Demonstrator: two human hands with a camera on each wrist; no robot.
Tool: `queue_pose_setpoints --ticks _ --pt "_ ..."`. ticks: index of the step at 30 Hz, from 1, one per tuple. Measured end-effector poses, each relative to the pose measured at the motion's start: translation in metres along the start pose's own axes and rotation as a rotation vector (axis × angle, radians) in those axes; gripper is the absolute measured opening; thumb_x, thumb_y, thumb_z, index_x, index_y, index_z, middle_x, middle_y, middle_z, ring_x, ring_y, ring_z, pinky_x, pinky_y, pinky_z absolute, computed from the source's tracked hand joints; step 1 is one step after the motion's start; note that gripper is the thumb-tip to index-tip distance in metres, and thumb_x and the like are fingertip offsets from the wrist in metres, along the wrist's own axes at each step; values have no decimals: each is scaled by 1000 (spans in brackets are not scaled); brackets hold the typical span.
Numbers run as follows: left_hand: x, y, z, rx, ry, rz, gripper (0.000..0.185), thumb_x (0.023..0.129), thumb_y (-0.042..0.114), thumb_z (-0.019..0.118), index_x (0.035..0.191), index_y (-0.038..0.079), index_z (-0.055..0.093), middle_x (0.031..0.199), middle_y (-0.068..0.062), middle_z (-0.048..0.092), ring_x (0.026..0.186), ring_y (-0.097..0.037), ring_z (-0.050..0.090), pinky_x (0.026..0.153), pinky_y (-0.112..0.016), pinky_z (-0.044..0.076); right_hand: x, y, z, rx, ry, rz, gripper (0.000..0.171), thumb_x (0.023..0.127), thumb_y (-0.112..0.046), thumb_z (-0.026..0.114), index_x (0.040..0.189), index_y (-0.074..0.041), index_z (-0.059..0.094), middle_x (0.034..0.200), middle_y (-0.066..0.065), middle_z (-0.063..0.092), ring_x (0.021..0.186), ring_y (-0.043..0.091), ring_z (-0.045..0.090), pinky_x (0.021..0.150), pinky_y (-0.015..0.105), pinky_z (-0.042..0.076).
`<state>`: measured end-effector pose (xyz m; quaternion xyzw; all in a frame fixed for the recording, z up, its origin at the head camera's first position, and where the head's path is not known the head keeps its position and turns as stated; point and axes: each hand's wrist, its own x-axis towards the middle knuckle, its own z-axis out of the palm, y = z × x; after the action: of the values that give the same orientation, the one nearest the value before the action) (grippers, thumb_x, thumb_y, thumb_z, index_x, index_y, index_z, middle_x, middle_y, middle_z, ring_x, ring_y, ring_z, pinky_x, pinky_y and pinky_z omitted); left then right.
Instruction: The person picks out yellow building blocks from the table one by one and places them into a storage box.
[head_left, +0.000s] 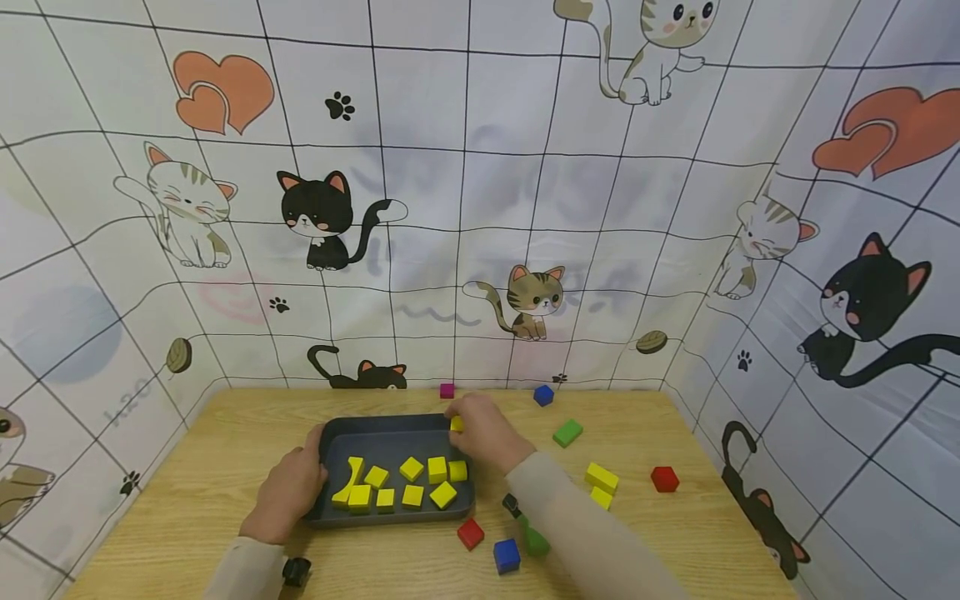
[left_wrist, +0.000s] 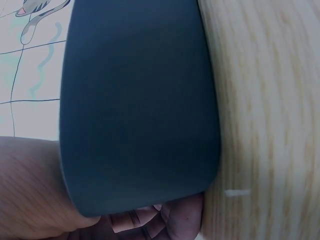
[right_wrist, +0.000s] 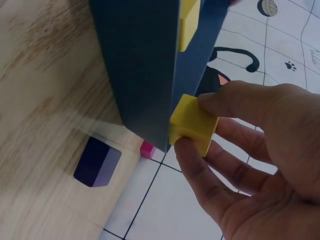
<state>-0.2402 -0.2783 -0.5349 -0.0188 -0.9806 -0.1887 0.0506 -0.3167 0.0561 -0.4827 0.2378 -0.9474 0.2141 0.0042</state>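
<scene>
There, yellow block in right hand.

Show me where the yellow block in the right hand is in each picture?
Head: yellow block at the dark tray's far right corner, under the right hand.
Left wrist: not in view; only the tray's wall.
Right wrist: centre, pinched at the tray's edge.
Shared landmark: the dark tray.

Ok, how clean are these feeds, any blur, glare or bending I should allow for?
Head view: even light, no glare, but the wide lens bows the wall grid lines; tray and blocks stay sharp. Left wrist view: the tray wall fills the frame, soft and dim, left hand blurred. Right wrist view: the yellow block in the right hand is fairly sharp, the table slightly soft.
</scene>
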Motion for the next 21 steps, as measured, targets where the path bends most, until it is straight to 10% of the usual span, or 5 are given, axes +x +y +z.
queue_pose_setpoints --ticks 21 --pt "0 3 -3 -14 -32 -34 74 108 4 65 174 -9 33 98 -24 72 69 -25 57 60 -41 48 9 -6 15 -23 -70 -37 34 101 -7 89 133 0 85 135 14 83 121 28 77 112 43 66"
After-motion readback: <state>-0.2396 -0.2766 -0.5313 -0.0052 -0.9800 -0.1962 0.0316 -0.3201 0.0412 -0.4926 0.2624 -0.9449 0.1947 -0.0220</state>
